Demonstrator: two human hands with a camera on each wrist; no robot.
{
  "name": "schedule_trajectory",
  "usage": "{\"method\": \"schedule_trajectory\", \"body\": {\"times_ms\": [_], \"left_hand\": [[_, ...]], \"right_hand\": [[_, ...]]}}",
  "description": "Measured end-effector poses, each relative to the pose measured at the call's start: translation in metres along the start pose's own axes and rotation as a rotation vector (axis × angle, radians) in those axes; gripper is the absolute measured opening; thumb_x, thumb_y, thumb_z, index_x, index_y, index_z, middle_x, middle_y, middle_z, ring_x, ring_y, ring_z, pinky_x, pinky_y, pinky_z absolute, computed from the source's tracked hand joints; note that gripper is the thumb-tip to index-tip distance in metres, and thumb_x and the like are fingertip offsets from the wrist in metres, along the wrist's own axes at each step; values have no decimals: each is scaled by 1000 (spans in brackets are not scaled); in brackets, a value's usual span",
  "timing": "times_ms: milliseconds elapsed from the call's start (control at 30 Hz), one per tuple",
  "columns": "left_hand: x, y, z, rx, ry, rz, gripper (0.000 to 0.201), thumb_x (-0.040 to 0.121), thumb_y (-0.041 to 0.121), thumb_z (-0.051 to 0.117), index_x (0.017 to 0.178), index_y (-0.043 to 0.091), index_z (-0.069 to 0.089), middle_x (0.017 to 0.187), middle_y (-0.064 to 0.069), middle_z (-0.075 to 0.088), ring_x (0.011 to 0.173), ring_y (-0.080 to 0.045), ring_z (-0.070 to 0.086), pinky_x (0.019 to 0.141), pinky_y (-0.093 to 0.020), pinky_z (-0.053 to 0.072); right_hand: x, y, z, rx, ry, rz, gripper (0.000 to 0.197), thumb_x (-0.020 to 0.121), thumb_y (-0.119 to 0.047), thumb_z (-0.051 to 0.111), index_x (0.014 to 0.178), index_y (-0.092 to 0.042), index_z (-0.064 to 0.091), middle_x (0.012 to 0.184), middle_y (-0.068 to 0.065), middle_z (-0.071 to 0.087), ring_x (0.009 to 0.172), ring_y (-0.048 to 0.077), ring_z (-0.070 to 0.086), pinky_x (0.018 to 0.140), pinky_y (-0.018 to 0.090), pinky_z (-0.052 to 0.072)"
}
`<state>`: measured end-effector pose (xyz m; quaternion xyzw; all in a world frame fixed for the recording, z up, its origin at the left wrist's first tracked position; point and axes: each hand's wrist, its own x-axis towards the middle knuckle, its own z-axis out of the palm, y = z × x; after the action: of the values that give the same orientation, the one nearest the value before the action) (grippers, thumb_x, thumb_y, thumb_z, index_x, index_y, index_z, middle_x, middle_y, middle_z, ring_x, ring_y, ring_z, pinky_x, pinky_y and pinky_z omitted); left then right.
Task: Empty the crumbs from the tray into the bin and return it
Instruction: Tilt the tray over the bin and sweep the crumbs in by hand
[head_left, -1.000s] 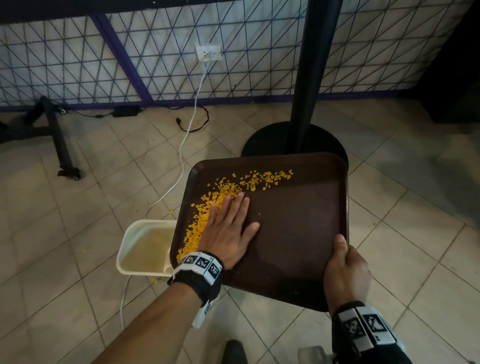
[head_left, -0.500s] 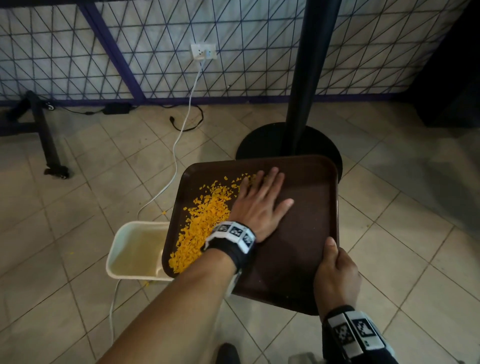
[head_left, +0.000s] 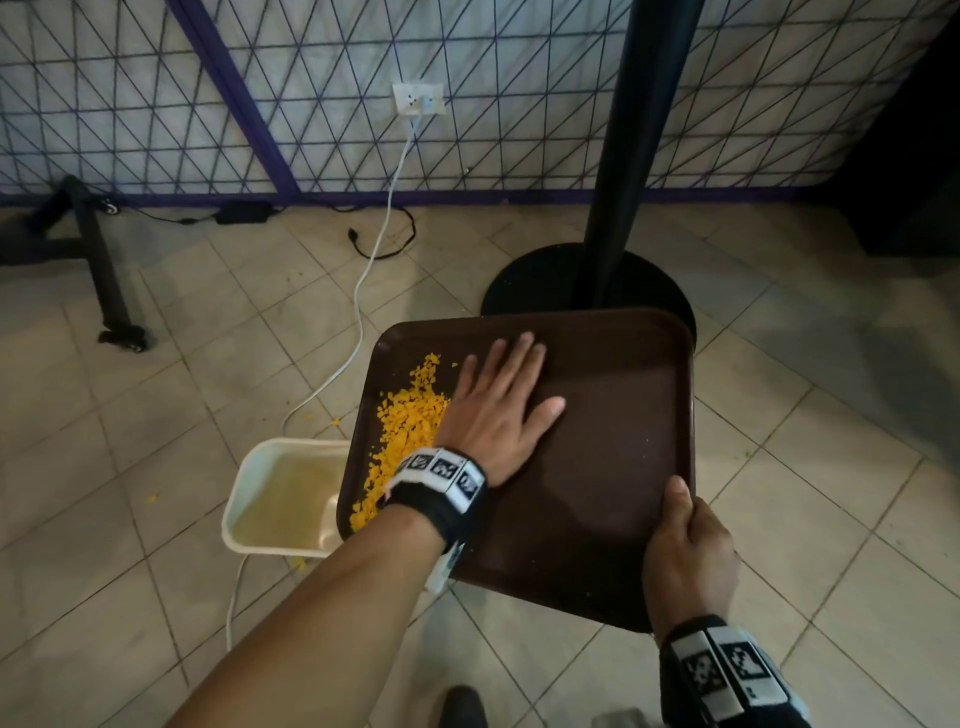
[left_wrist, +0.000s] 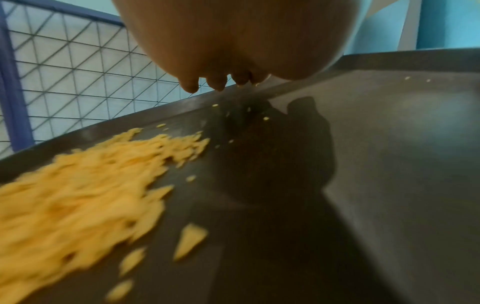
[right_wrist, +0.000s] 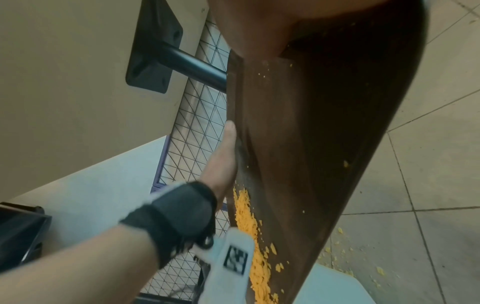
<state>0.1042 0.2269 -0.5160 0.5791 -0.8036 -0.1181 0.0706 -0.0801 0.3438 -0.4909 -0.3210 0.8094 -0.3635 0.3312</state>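
Observation:
I hold a brown tray (head_left: 613, 447) tilted down to the left, its low left edge over a cream bin (head_left: 244, 467) on the floor. Orange crumbs (head_left: 410, 426) are heaped along that low left side; in the left wrist view the crumbs (left_wrist: 78, 195) look blurred on the tray (left_wrist: 389, 164). My left hand (head_left: 498, 410) lies flat on the tray with straight fingers (left_wrist: 191, 86), just right of the heap. My right hand (head_left: 685, 551) grips the tray's near right rim, thumb on top. From the right wrist, the tray (right_wrist: 324, 123) slopes down toward the crumbs (right_wrist: 249, 226).
A black pole on a round base (head_left: 519, 286) stands just beyond the tray. A white cable (head_left: 363, 291) runs from a wall outlet (head_left: 418, 98) past the bin. A black stand foot (head_left: 122, 335) is at far left. A few crumbs (right_wrist: 337, 246) lie on the tiles.
My left hand went from the tray's near left up to its far side. The crumb strip along the far edge is gone; the crumbs are now all left of my hand.

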Motion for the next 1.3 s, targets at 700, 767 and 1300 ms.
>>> {"method": "schedule_trajectory", "body": {"times_ms": [700, 767, 1300], "left_hand": [[-48, -97, 8, -30, -44, -305, 77, 93, 70, 0, 156, 26, 0, 162, 8, -11, 149, -13, -8, 122, -45, 1], [-25, -97, 1, -28, -30, -294, 79, 93, 71, 0, 157, 24, 3, 164, 5, -7, 150, -16, -5, 122, -45, 2], [-54, -119, 12, 20, -99, -414, 89, 89, 73, -6, 156, 17, 11, 165, -2, 9, 150, -16, 6, 121, -45, 4]], "right_hand": [[2, 0, 6, -30, 24, -35, 50, 99, -50, 31, 90, -14, 64, 85, 10, 65, 78, 29, 60, 74, 40, 50], [2, 0, 6, -33, 25, -33, 50, 99, -51, 31, 90, -15, 64, 85, 10, 64, 79, 30, 60, 76, 43, 52], [3, 1, 5, -13, 18, -79, 48, 100, -48, 31, 85, -12, 61, 76, 5, 60, 67, 17, 54, 61, 32, 39]]}}
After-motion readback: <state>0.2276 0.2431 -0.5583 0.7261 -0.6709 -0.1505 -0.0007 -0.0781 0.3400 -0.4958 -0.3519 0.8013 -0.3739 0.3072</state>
